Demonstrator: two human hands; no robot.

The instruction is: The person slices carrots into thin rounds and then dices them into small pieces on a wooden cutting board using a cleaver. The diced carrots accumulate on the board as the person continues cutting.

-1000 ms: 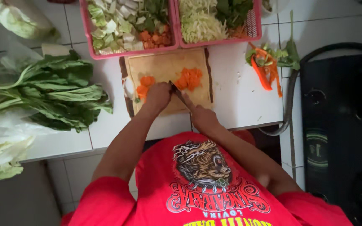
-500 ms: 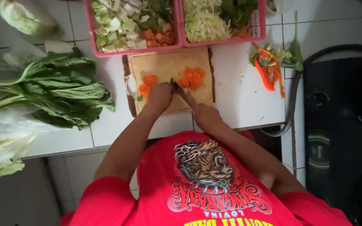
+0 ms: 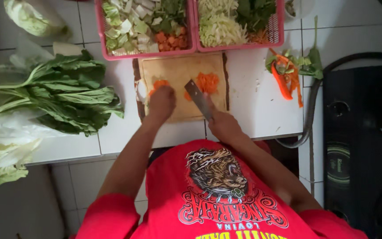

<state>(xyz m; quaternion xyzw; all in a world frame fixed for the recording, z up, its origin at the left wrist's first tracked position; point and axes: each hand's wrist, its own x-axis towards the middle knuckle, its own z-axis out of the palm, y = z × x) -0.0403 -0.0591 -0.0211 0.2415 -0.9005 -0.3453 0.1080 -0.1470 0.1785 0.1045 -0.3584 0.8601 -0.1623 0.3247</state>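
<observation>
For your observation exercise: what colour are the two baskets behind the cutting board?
Pink; both baskets show clearly in the head view.

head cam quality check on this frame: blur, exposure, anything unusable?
Head view: the cutting board and both pink baskets are evenly lit and readable; the left hand and the knife in the right hand are slightly soft; the stove at right is underexposed; the bagged cabbage at far left is smeared.
</observation>
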